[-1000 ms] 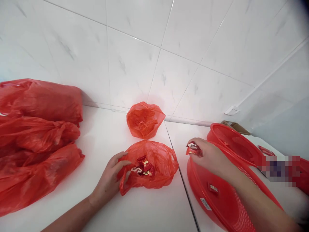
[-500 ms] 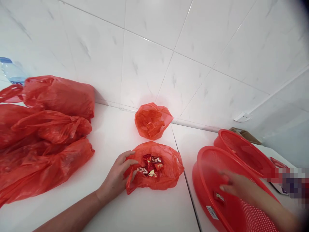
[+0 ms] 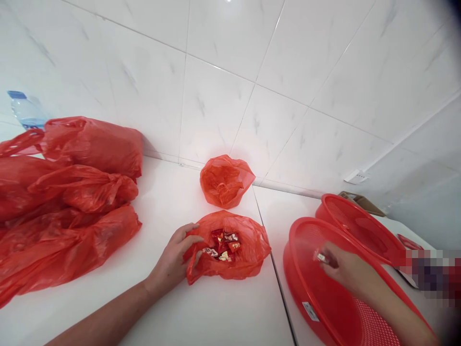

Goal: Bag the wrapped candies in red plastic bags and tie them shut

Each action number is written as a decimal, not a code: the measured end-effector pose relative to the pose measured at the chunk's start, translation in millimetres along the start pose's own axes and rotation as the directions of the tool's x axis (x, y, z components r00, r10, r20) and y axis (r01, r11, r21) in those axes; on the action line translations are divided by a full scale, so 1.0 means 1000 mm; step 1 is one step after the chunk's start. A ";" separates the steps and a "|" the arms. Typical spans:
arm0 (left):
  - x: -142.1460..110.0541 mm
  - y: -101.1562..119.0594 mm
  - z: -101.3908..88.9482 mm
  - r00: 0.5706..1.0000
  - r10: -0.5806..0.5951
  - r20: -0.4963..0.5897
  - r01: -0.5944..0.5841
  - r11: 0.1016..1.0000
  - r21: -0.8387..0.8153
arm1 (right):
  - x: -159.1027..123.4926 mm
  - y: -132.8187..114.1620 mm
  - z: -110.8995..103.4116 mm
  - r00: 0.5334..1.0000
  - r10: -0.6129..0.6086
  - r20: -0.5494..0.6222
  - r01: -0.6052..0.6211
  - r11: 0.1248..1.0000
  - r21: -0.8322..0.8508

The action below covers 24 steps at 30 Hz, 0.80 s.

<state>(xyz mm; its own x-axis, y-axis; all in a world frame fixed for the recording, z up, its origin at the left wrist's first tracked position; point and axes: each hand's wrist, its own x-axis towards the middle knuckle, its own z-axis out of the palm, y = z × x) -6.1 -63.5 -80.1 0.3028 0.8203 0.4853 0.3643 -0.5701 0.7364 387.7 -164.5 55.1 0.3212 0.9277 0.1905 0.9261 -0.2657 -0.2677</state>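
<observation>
Wrapped sweet (image 3: 321, 257) being pinched inside the span of a red plastic basket (image 3: 309, 281)

The right hand (image 3: 342, 266) is grasping the sweet by its fingertips, with blur hiding the print. Taking the open bag (image 3: 248, 262) as the dial's centre, the basket is sitting towards four o'clock, presumably for easy reach, its glossy smooth wall giving way to perforated mesh. The left hand (image 3: 173, 254) is gripping the bag's rim at nine o'clock, apparently holding the limp, crinkling film wide around a small heap of shiny red sweets (image 3: 224, 245). At twelve o'clock a second bag (image 3: 226, 180) is gaping, rounded and thin. Bulging, creased filled bags (image 3: 86, 192) are crowding nine to ten o'clock, likely leaving working room on the flat white table (image 3: 169, 307).
</observation>
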 end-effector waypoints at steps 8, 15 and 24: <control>0.000 0.006 -0.004 1.000 -0.028 -0.012 0.027 0.999 -0.045 | 0.004 -0.129 0.003 0.959 -0.232 0.164 0.240 0.970 -0.029; -0.001 0.007 -0.011 0.999 -0.033 -0.035 0.030 0.997 -0.070 | -0.004 -0.131 0.067 0.993 -0.113 0.024 0.095 0.912 0.400; 0.010 0.019 -0.032 0.973 -0.190 -0.130 0.175 0.977 -0.121 | -0.061 -0.098 0.161 0.933 0.352 0.077 -0.280 0.573 0.770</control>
<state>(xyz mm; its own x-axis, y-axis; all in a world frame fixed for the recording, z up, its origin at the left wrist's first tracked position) -23.6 -64.6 -45.9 0.1108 0.9126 0.3937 0.3020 -0.4083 0.8615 245.9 -153.1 -82.1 0.6104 0.7920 0.0108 0.2884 -0.2094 -0.9343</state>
